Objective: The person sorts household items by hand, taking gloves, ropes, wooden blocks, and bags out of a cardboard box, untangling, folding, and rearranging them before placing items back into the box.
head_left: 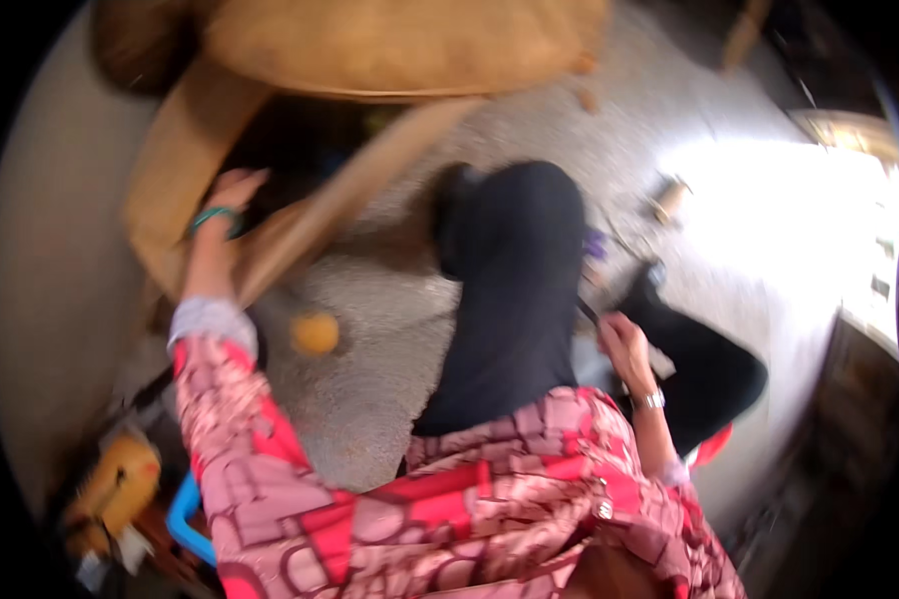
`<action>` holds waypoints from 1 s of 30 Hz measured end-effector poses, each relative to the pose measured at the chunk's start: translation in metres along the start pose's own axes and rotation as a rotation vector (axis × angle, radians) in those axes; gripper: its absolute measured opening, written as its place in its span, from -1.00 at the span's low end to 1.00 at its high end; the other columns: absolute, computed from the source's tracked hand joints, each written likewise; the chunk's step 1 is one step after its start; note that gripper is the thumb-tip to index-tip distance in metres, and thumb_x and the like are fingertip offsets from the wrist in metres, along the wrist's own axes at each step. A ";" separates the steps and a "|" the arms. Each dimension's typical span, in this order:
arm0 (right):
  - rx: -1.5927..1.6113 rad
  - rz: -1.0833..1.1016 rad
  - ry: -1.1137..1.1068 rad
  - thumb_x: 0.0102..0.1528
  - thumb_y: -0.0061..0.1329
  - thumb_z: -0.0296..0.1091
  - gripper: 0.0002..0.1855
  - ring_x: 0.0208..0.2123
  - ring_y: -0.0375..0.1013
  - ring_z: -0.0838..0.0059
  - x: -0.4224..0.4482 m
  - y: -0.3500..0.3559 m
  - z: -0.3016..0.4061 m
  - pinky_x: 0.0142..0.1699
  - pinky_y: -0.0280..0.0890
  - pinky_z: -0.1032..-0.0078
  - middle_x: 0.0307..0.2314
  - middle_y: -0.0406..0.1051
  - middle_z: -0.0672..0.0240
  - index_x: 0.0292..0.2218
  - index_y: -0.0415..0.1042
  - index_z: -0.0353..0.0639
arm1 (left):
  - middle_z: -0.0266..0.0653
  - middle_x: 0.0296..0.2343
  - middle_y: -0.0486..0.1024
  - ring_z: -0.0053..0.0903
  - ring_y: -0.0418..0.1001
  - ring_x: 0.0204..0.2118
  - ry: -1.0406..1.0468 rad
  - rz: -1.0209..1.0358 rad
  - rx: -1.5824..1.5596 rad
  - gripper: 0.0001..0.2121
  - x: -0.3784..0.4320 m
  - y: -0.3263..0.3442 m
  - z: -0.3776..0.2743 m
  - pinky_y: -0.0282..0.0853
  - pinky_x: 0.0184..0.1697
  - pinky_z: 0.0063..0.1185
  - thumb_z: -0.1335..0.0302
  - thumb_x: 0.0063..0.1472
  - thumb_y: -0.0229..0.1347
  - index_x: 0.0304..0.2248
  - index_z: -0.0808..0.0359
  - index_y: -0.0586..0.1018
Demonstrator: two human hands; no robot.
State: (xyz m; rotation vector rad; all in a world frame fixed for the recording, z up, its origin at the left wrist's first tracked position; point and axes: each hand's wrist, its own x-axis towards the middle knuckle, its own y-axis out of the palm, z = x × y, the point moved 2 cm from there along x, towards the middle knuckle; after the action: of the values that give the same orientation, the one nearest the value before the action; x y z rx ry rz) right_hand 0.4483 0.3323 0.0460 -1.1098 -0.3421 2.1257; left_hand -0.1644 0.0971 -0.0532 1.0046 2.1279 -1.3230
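My left hand, blurred, reaches into the dark mouth of an open brown box, seemingly cardboard. Its fingers look apart, with nothing visible in them. A green bracelet circles that wrist. The box's contents are mostly lost in shadow. By my bent right leg, my right hand is closed around a dark, thin handle. The far end of this tool is hidden behind my knee. An orange round object, perhaps a fruit, lies on the floor below the box.
A bulky brown object stands beyond the box. Blue plastic tubing and a yellow item are at lower left. On the concrete floor to the right lie a short tan piece and something purple. Glare enters at right.
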 end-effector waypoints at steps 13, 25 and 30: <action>0.092 -0.124 -0.178 -0.03 -0.09 -0.30 -0.79 -0.54 0.42 0.20 -0.001 -0.010 -0.015 -0.40 0.27 0.40 -0.63 0.39 0.11 -0.46 0.40 -0.29 | -0.29 -0.40 0.46 -0.64 0.40 -0.39 0.563 -0.416 -0.255 -0.75 -0.122 0.007 -0.056 0.29 -0.29 -0.71 0.35 0.13 0.05 -0.25 0.34 0.45; -0.057 -0.176 -0.329 -0.06 -0.06 -0.26 -0.78 -0.46 0.40 0.11 -0.022 -0.044 -0.022 -0.35 0.26 0.28 -0.62 0.39 0.13 -0.46 0.38 -0.24 | -0.02 -0.24 0.40 -0.18 0.36 -0.23 0.773 -0.365 0.445 -0.73 -0.156 0.050 -0.112 0.27 -0.18 -0.48 0.45 0.17 -0.08 -0.13 0.33 0.37; 0.012 -0.307 -0.402 -0.06 -0.06 -0.28 -0.79 -0.49 0.40 0.09 -0.043 -0.080 0.000 -0.37 0.28 0.31 -0.62 0.38 0.08 -0.42 0.40 -0.24 | -0.24 -0.41 0.47 -0.55 0.41 -0.39 0.833 -0.724 0.137 -0.85 -0.207 0.071 -0.166 0.35 -0.32 -0.65 0.51 0.10 0.05 -0.33 0.40 0.49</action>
State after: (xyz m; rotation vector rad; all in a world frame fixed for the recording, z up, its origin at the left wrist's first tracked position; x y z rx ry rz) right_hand 0.5024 0.3595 0.1138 -0.5696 -0.6411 2.0544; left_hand 0.0239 0.1936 0.1221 0.9772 3.2943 -1.5330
